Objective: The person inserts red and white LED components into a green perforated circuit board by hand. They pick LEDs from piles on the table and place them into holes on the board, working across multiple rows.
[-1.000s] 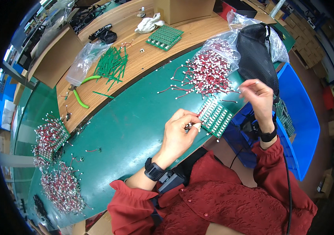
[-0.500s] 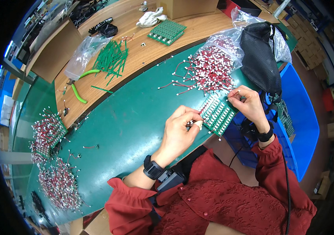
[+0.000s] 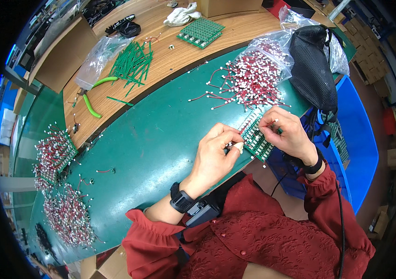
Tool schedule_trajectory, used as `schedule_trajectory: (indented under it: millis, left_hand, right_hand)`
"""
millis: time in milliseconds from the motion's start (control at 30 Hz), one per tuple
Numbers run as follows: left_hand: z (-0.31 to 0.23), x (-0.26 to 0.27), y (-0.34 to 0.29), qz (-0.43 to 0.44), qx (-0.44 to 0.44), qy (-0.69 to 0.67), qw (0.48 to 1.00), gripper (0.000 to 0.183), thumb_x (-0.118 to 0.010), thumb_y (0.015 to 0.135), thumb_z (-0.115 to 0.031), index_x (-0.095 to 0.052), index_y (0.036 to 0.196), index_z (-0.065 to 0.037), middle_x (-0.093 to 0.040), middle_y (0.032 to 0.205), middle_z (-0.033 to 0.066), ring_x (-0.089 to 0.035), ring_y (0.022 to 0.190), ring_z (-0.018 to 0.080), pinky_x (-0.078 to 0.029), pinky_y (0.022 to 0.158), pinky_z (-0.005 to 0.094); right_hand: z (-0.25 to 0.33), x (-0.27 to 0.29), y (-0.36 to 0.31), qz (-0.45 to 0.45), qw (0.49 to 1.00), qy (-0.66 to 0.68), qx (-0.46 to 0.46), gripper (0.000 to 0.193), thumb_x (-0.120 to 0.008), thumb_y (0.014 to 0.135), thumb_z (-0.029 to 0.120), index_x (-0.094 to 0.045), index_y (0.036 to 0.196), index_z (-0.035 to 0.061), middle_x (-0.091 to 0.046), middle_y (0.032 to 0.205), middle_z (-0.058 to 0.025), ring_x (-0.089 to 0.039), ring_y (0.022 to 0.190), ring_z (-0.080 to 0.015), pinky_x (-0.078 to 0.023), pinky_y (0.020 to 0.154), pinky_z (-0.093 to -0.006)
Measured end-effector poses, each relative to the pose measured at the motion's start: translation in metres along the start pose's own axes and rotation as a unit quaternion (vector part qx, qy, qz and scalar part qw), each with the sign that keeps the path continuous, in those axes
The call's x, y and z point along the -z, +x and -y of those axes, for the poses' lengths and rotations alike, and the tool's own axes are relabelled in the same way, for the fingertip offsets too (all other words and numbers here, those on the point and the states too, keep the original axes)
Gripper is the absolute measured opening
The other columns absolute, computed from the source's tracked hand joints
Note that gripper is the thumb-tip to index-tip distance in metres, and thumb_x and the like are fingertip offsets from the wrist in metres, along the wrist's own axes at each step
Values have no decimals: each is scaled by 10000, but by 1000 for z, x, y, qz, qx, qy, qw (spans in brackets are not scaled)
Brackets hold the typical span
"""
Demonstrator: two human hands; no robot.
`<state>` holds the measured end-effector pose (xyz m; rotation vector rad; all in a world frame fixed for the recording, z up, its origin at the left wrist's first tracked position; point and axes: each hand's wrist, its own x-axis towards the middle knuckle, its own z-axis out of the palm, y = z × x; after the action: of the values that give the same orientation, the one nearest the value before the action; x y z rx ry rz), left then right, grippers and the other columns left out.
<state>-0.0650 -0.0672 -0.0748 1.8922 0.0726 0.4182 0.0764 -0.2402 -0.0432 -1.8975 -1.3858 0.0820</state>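
A green circuit board panel [image 3: 259,148], set with rows of small white connectors, lies at the table's near right edge. My left hand [image 3: 217,149] is closed at the panel's left edge, pinching it; something white covers the thumb tip. Over the panel's upper right part, my right hand [image 3: 285,132] pinches a short red wire lead with a white connector end [image 3: 276,121]. Its curled fingers hide the other end of the lead and some board rows. Just beyond the panel lies a heap of red wire leads with white plugs [image 3: 258,76], partly inside a clear bag.
Wired boards [image 3: 54,156] and another heap of leads [image 3: 70,218] sit at the left. Green-handled cutters [image 3: 89,106], green strips [image 3: 133,63] and another board panel [image 3: 201,32] rest on the wooden shelf. A black mesh bag [image 3: 313,67] and blue bin [image 3: 358,144] stand right.
My right hand has moved left from the panel's upper right corner to over its rows, and now covers part of them. My left hand keeps its hold at the left edge.
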Motion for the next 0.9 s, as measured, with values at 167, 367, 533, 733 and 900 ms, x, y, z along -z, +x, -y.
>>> schedule_trajectory:
  millis: [167,367,533,733,900]
  left_hand:
    - [1,0,-1,-1,-9,-9,1000,136,-646,783,-5,-688,910,-26,-648,977,90,-636,842,177,-512,709,283]
    - [2,0,-1,-4,-8,-10,1000,135,-650,782,-11,-691,909,-31,-649,969,95,-636,844,187,-510,710,288]
    - [2,-1,-1,-6,-4,-15,1000,133,-658,777,-11,-693,903,-34,-649,968,98,-639,845,189,-517,717,291]
    - [1,0,0,-4,1,4,1000,139,-665,765,1,-694,895,-37,-649,968,91,-635,841,178,-517,711,284]
    - [0,0,1,-3,-8,8,1000,130,-668,761,6,-692,883,-35,-647,972,89,-626,833,165,-513,700,272]
  right_hand:
    - [1,-5,5,14,998,-51,28,163,-680,750,-39,-580,854,36,-584,819,-65,-616,647,-220,-488,558,-320]
    - [1,-5,6,25,996,-76,42,171,-681,733,-37,-576,839,47,-575,807,-56,-608,642,-226,-479,542,-332]
    - [0,-4,8,36,996,-70,51,173,-679,728,-39,-572,833,47,-566,799,-61,-599,639,-235,-471,535,-343]
    - [-1,-3,10,68,994,-76,33,137,-678,768,26,-560,831,53,-538,797,-76,-599,668,-276,-470,563,-378]
    - [9,-5,9,73,985,-153,41,114,-634,777,31,-546,849,46,-521,820,-88,-613,702,-275,-492,575,-385]
